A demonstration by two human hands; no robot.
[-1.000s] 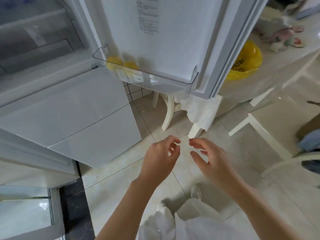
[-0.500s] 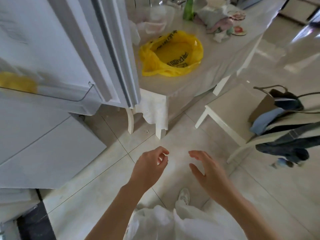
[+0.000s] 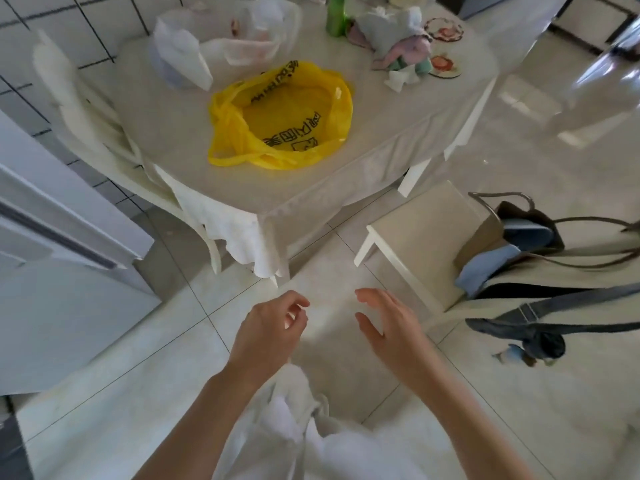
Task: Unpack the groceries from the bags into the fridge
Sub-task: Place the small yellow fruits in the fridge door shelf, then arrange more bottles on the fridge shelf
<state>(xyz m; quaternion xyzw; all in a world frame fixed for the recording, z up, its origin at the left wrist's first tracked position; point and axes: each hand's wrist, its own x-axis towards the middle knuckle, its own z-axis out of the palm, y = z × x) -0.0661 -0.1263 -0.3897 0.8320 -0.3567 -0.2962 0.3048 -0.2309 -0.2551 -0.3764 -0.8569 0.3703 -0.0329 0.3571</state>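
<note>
A yellow plastic bag (image 3: 284, 116) lies open and flattened on the round white table (image 3: 398, 133); nothing shows inside it. Behind it at the table's far left sits a white plastic bag (image 3: 221, 39), crumpled. The white fridge (image 3: 52, 244) fills the left edge, only its outer side showing. My left hand (image 3: 270, 334) and my right hand (image 3: 391, 327) hang over the floor tiles below the table, well short of the bags. Both hold nothing, fingers loosely curled and apart.
A green bottle (image 3: 336, 12), crumpled cloths (image 3: 401, 43) and round coasters (image 3: 445, 67) lie at the table's back. A white chair (image 3: 86, 98) stands left of the table. A stool (image 3: 426, 237) at right carries a brown bag (image 3: 512, 233) and dark straps.
The view has swung right, from the open fridge door to the table. Both hands stayed low in front of me, empty, and drew slightly apart.
</note>
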